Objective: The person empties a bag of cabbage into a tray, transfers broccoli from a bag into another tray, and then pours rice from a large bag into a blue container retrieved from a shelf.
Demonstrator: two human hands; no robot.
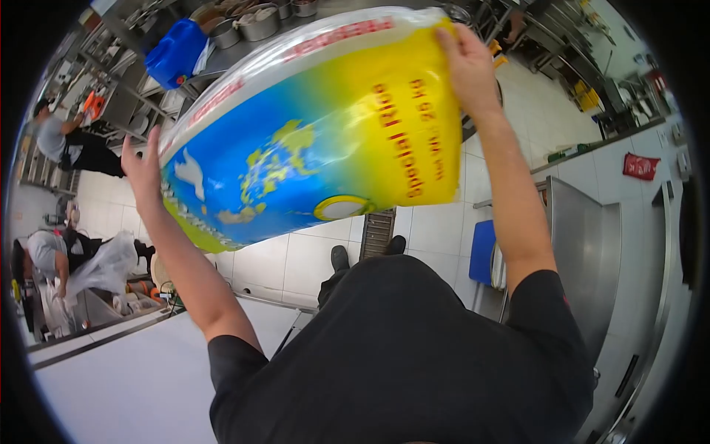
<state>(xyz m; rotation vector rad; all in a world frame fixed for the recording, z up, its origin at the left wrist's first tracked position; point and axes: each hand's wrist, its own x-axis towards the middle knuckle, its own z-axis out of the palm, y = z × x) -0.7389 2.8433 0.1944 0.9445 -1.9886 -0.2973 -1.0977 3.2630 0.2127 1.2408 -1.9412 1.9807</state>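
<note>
A large plastic rice sack (296, 140), blue, yellow and white with red print, is held up in front of me above the floor. My right hand (472, 70) grips its upper right corner, fingers curled over the yellow edge. At the opposite end, my left hand (144, 169) is against the sack's left edge, with some fingers sticking up and the rest hidden by the sack. The sack is tilted, its right end higher than its left.
A steel counter with metal pots (259, 24) and a blue jerrycan (176, 55) lies beyond the sack. Two people work at the left, one handling a clear plastic bag (111, 263). A floor drain (378, 231) runs ahead of my feet; a steel counter (584, 259) stands at my right.
</note>
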